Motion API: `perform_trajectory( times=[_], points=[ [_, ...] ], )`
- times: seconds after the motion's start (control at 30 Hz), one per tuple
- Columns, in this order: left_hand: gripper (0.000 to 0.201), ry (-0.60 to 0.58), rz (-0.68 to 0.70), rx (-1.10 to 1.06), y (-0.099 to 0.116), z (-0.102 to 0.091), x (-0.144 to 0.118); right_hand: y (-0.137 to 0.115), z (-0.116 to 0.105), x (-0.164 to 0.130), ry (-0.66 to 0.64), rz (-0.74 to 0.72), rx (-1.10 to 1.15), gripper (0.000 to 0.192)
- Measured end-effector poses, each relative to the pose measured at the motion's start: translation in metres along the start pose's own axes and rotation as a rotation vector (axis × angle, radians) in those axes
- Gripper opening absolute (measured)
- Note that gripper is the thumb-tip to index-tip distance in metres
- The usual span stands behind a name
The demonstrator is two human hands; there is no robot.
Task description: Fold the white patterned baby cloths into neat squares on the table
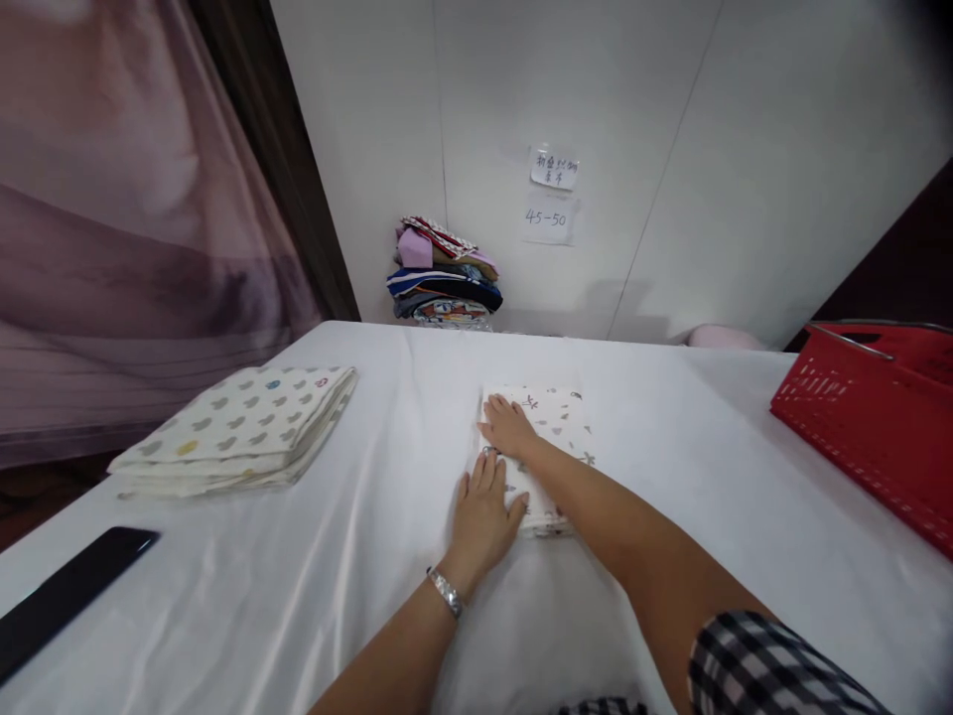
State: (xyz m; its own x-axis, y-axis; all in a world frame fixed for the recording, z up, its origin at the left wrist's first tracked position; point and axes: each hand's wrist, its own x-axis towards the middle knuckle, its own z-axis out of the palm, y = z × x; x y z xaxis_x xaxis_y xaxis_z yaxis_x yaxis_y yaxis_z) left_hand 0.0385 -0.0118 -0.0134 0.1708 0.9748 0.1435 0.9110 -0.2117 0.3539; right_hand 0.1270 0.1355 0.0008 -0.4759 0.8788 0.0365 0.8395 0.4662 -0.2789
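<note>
A folded white cloth with small printed figures lies in the middle of the table. My left hand rests flat on its near left edge, fingers stretched out and thumb apart. Farther up, my right hand presses flat on the cloth's far left part, its forearm crossing over the right side of the cloth. Both hands touch the cloth from above without gripping it. The forearm hides part of the print.
A white sheet covers the table. Another folded cloth with grey shapes lies left, above a black flat object. A red basket stands right. Behind the table are stacked fabrics and a wall with paper signs.
</note>
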Motion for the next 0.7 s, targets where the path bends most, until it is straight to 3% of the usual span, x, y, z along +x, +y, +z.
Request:
perform_trajectory(
  times=[0.7],
  points=[
    [0.057,0.004,-0.014,0.006,0.003,-0.001,0.0,0.01,-0.003,0.032,-0.063,0.075,-0.009,0.064]
  ],
)
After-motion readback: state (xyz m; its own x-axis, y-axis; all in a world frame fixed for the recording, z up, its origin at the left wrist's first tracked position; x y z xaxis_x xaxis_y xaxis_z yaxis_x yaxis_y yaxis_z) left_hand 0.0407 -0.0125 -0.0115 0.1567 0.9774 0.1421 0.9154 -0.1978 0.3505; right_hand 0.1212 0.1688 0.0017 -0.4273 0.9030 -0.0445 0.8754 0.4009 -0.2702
